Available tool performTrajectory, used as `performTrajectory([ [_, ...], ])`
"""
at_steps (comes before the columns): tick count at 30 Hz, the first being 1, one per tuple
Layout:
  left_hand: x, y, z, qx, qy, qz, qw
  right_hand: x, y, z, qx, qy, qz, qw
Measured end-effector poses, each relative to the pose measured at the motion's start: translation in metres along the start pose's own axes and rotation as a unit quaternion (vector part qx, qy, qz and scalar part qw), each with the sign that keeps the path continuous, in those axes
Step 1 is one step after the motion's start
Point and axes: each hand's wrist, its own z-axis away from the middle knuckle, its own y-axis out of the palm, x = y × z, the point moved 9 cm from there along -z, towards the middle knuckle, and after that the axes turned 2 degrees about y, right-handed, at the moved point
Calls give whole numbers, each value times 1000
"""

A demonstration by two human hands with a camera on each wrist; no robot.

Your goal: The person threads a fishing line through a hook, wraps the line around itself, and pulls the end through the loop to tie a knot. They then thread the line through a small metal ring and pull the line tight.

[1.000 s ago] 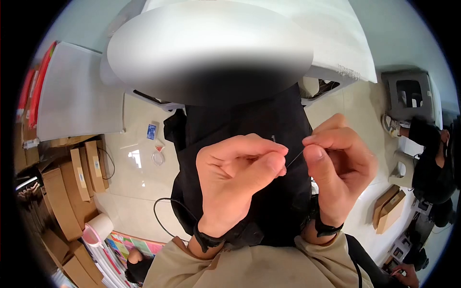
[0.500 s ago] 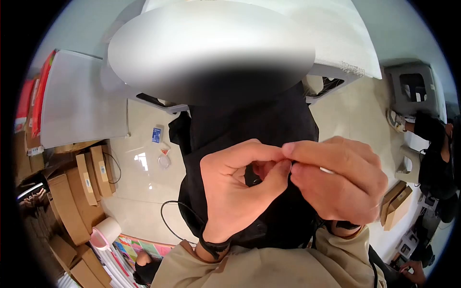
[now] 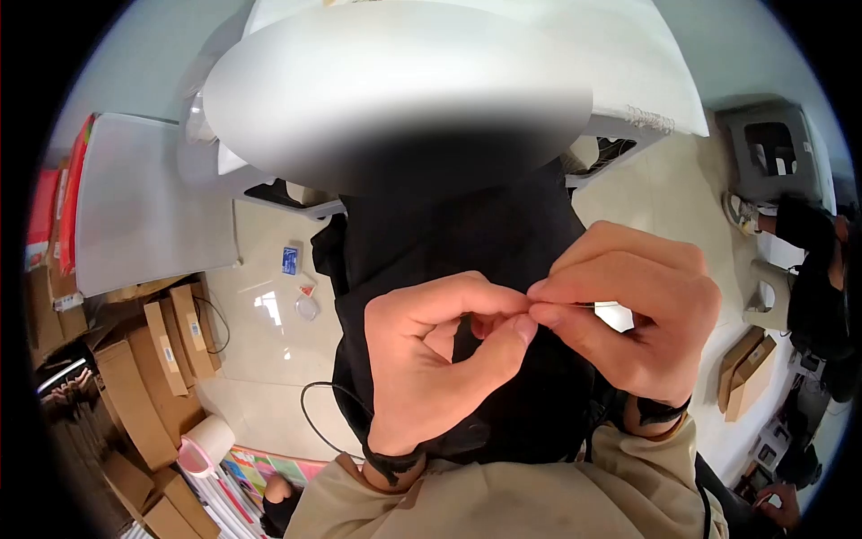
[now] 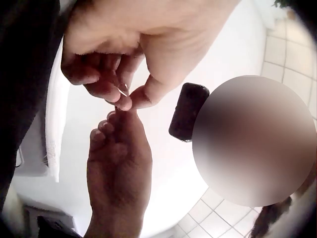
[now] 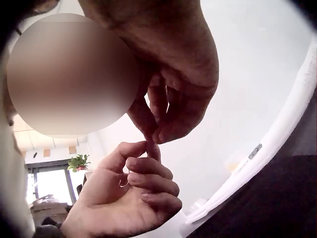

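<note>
In the head view the left hand (image 3: 431,359) and right hand (image 3: 642,301) meet fingertip to fingertip over a black cloth (image 3: 458,238) on the lap. Thumb and forefinger of each hand pinch at a very thin strand, mostly hidden by the fingers. A short shiny piece of the strand (image 4: 123,92) shows beside the left fingertips in the left wrist view. The right wrist view has the right hand (image 5: 183,74) above, its tips touching those of the left hand (image 5: 129,203), whose other fingers are curled.
A white-covered table (image 3: 642,63) stands ahead. Cardboard boxes (image 3: 135,395) and a grey-white board (image 3: 148,202) are at the left. On the floor lies a small blue box (image 3: 289,260). At the right are a grey stool (image 3: 768,153) and another person (image 3: 808,278).
One second ago the hands were apart with the thin strand between them; now their fingertips meet. Since half a second ago the right fingers have shifted and spread a little.
</note>
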Motion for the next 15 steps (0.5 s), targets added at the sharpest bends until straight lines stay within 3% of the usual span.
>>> performTrajectory([
  [5,4,-1,-5,29,-33,-11,999,-20,10,-5,86,87,-64,990],
  [8,6,-3,-6,19,-45,5,999,-32,16,-3,84,158,-128,975],
  [15,6,-5,-5,12,-16,42,999,-29,10,0,31,149,-194,969],
])
